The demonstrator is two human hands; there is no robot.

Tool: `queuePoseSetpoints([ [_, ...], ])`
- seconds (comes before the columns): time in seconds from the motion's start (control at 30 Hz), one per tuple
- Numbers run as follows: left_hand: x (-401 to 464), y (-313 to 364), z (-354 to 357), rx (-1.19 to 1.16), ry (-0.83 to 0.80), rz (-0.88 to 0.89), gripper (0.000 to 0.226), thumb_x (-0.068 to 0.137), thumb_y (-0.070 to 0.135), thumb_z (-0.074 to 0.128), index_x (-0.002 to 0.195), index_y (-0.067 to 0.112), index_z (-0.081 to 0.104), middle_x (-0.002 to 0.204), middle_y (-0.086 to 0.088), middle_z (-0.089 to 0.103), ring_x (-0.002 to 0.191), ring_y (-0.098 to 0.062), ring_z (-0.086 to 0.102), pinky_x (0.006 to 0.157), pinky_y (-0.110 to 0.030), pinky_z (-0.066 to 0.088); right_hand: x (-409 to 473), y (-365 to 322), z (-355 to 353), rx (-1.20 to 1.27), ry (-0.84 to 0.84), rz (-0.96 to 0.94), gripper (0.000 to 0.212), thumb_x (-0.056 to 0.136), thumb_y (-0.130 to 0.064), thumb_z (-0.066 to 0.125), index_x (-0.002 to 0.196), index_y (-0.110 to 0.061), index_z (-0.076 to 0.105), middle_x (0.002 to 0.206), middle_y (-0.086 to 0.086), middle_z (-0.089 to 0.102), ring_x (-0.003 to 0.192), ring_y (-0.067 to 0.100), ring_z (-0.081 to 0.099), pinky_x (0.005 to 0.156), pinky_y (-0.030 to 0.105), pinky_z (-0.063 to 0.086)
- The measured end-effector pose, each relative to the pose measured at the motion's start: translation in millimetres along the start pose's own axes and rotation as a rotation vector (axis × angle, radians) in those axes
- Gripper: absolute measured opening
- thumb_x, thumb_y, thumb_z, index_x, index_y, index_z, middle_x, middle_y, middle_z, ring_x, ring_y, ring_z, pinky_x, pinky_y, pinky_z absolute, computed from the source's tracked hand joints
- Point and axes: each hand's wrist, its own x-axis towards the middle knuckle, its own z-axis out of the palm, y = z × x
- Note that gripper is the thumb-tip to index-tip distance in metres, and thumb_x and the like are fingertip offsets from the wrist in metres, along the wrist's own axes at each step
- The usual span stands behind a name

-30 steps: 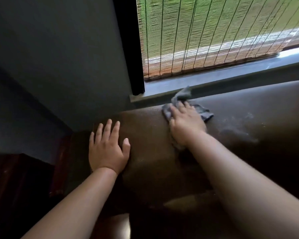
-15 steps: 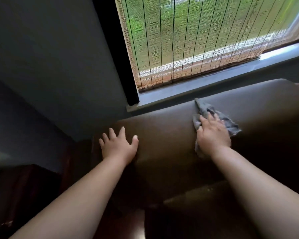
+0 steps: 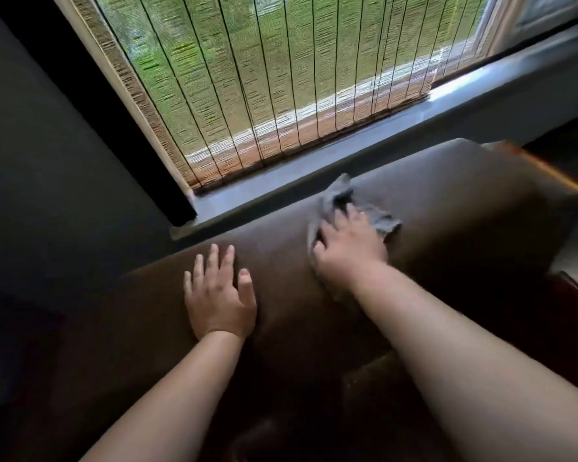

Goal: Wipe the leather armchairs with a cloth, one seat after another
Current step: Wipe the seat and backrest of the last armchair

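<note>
Nearest us, our left hand (image 3: 221, 296) lies flat on the brown leather armchair (image 3: 447, 208) back, its grip open and holding nothing; just beyond, our right hand (image 3: 349, 243) presses a crumpled grey cloth (image 3: 384, 221) against the top of the backrest, fingers spread over it; behind, a windowsill (image 3: 281, 190) and woven blind (image 3: 264, 78).

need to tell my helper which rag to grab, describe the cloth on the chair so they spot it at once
Start at the window with the woven blind; just below its sill runs the rounded top of a brown leather armchair. On that top lies the cloth, pressed flat under the right hand. It is the only grey, crumpled thing on the smooth dark leather.
</note>
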Motion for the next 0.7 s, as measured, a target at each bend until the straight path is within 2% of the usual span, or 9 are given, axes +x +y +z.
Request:
queuePoseSetpoints([
  [0.1, 1.0, -1.6, 1.8, 0.004, 0.014, 0.002, 0.072, 0.092, 0.055, 0.027, 0.155, 0.029, 0.051, 0.167, -0.004, 0.040, 0.154, -0.031, 0.032, 0.127, -0.055, 0.019, -31.4, -58.0, 11.5, 0.011, -0.057, -0.340, 0.067, 0.104, -0.059, 0.020, 0.165, -0.034, 0.011, 0.174, 0.000, -0.006, 0.160, 0.026, -0.009, 0.128, 0.044, -0.006],
  [0.17, -0.5, 0.2, 2.7, 0.014, 0.021, -0.020, 0.073, 0.090, 0.054, 0.029, 0.155, 0.029, 0.052, 0.166, -0.003, 0.041, 0.154, -0.031, 0.032, 0.127, -0.054, 0.019, -22.1, -38.5, 9.4, 0.015, -0.089, -0.397, 0.066, 0.105, -0.060, 0.020, 0.165, -0.034, 0.012, 0.174, -0.003, -0.005, 0.160, 0.023, -0.009, 0.129, 0.043, -0.007],
  [0.23, -1.4, 3.7, 2.1, 0.016, 0.033, -0.040, 0.072, 0.091, 0.053, 0.029, 0.156, 0.030, 0.050, 0.167, -0.001, 0.039, 0.155, -0.029, 0.030, 0.128, -0.052, 0.017, 7.7, 12.0, 2.5, -0.003, -0.035, -0.282, 0.065, 0.106, -0.057, 0.018, 0.165, -0.032, 0.015, 0.174, -0.002, -0.001, 0.160, 0.024, -0.004, 0.129, 0.043, -0.003],
  [0.33, -2.4, 4.0, 3.2, 0.036, 0.058, -0.040, 0.069, 0.094, 0.052, 0.029, 0.157, 0.031, 0.048, 0.167, -0.001, 0.039, 0.155, -0.028, 0.029, 0.129, -0.051, 0.016, 50.2, 95.6, -15.5, -0.051, -0.025, 0.042, 0.062, 0.106, -0.046, 0.017, 0.166, -0.029, 0.012, 0.174, 0.004, 0.000, 0.160, 0.028, 0.000, 0.129, 0.048, 0.003],
  [0.4, -1.0, 3.5, 5.7, 0.048, 0.062, -0.038, 0.068, 0.095, 0.052, 0.030, 0.156, 0.031, 0.048, 0.167, -0.001, 0.039, 0.155, -0.028, 0.029, 0.128, -0.051, 0.017, 62.0, 113.4, -21.1, -0.042, -0.028, 0.190, 0.064, 0.105, -0.044, 0.019, 0.166, -0.026, 0.011, 0.173, 0.012, 0.002, 0.159, 0.035, 0.002, 0.129, 0.052, 0.002],
  [0.43, -0.2, 3.1, 6.6, 0.050, 0.062, -0.044, 0.068, 0.095, 0.053, 0.030, 0.157, 0.031, 0.048, 0.167, -0.001, 0.039, 0.155, -0.027, 0.029, 0.128, -0.051, 0.017, 62.5, 100.9, -21.6, -0.024, -0.021, 0.202, 0.065, 0.105, -0.044, 0.020, 0.166, -0.022, 0.013, 0.172, 0.018, 0.003, 0.159, 0.039, 0.003, 0.129, 0.054, 0.002],
  [0.5, 0.4, 3.2, 7.3, 0.051, 0.066, -0.051, 0.068, 0.094, 0.053, 0.031, 0.156, 0.031, 0.048, 0.167, 0.000, 0.039, 0.155, -0.027, 0.029, 0.128, -0.051, 0.018, 49.7, 45.5, -14.6, -0.001, -0.013, 0.107, 0.070, 0.105, -0.050, 0.018, 0.165, -0.016, 0.012, 0.170, 0.025, 0.004, 0.158, 0.043, 0.002, 0.128, 0.056, 0.003],
  [0.6, 2.0, 2.7, 9.9, 0.041, 0.097, -0.042, 0.067, 0.093, 0.052, 0.034, 0.154, 0.030, 0.051, 0.165, -0.002, 0.042, 0.153, -0.029, 0.033, 0.127, -0.053, 0.021, 21.1, -42.3, 3.2, -0.026, -0.091, -0.214, 0.081, 0.101, -0.069, 0.014, 0.166, -0.023, 0.004, 0.172, 0.018, -0.009, 0.158, 0.040, -0.010, 0.128, 0.055, -0.001],
  [0.7, 1.5, 3.5, 11.3, 0.045, 0.105, -0.033, 0.066, 0.093, 0.050, 0.034, 0.153, 0.029, 0.053, 0.164, -0.003, 0.044, 0.152, -0.030, 0.034, 0.126, -0.054, 0.022, 36.0, -40.3, 1.7, -0.029, -0.145, -0.407, 0.067, 0.107, -0.060, 0.019, 0.166, -0.030, 0.009, 0.174, 0.007, -0.007, 0.159, 0.032, -0.009, 0.128, 0.051, -0.004],
])
